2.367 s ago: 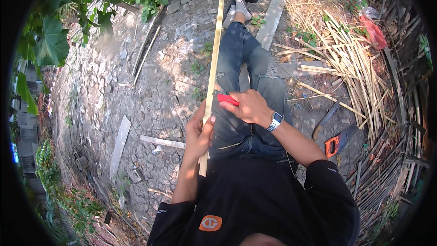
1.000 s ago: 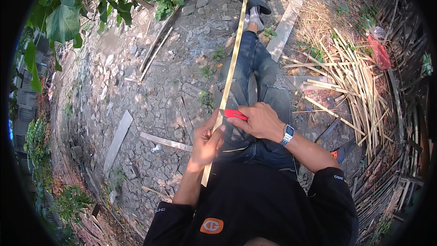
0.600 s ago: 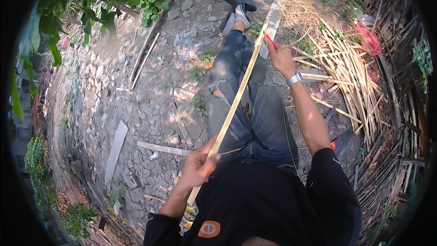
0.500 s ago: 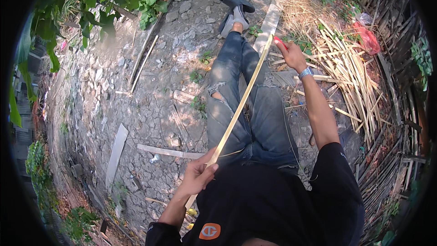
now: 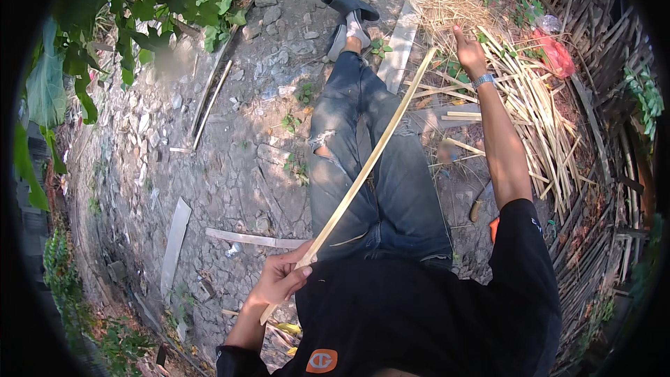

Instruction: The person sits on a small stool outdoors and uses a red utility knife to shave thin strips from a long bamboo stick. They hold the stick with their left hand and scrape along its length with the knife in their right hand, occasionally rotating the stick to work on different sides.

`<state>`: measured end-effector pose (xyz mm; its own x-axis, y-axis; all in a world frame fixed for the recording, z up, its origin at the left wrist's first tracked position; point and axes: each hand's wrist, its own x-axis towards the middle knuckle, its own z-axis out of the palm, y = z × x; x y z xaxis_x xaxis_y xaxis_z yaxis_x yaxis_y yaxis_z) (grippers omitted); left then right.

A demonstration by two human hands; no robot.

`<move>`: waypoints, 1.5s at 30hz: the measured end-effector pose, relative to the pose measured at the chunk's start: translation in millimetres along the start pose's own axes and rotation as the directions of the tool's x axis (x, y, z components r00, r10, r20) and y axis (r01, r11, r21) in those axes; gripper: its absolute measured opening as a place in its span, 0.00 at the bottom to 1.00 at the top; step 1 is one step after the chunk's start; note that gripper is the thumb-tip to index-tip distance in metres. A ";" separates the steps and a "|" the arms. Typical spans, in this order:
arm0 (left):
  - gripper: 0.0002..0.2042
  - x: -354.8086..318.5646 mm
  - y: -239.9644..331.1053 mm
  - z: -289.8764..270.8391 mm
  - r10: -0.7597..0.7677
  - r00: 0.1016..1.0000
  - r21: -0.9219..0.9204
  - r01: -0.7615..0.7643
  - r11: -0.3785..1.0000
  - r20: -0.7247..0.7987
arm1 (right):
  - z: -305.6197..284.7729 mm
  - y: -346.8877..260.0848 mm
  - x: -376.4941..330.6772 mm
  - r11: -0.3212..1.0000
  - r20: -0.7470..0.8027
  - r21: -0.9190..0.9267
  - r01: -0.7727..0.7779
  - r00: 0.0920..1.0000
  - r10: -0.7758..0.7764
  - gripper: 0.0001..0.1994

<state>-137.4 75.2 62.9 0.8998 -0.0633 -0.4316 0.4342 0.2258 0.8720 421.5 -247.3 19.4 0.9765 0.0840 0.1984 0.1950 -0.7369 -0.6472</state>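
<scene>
A long, pale wooden strip (image 5: 370, 164), bamboo by its look, slants across my thighs. My left hand (image 5: 283, 278) grips its lower part by my waist, and the butt end sticks out below the fingers. The strip's far tip rises over my shins, with a gap between it and my right hand. That right hand (image 5: 472, 57), with a metal watch at the wrist, is held out near the strip pile. Its thumb or a finger points up while the other fingers look curled. Whatever lies in its grip is hidden.
A heap of pale strips (image 5: 541, 126) lies on the right, beside a red plastic bag (image 5: 556, 54). A flat board (image 5: 401, 38) lies near my feet. Close to my right thigh are a brown handle (image 5: 476, 210) and an orange object (image 5: 494, 229). Leaves (image 5: 132, 0) hang at upper left.
My right hand has moved right, away from the strip's far tip. The red object seen in it before no longer shows. The strip's tip has shifted slightly right; my left hand still holds it.
</scene>
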 end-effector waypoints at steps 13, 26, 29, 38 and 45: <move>0.27 49.6 -4.3 19.2 0.255 0.936 0.111 -0.235 0.966 -0.244 | 9.6 -69.1 -136.5 0.754 0.335 0.647 -0.114 0.931 -0.147 0.19; 0.27 95.9 9.6 59.3 0.348 0.937 -0.046 -0.349 0.936 -0.040 | 10.8 -145.4 -201.9 0.489 0.397 0.850 -0.194 0.846 -0.355 0.14; 0.27 100.8 3.5 56.4 0.378 0.926 -0.195 -0.370 0.909 0.004 | 13.9 -142.1 -203.6 0.548 0.399 0.821 -0.160 0.847 -0.350 0.14; 0.26 109.1 15.7 51.8 0.201 0.971 -0.308 -0.233 0.922 -0.131 | 10.5 -135.8 -252.6 0.757 0.413 0.607 0.240 0.719 -0.559 0.19; 0.25 117.4 21.7 58.4 0.087 0.989 -0.557 -0.140 0.819 -0.121 | 10.4 -144.3 -288.0 0.809 0.517 0.327 0.489 0.624 -0.586 0.25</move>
<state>-19.8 16.0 44.6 0.9224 0.0742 -0.3789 0.2063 0.7348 0.6461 113.1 -158.2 48.1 0.5428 0.8309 0.1224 0.6649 -0.3361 -0.6671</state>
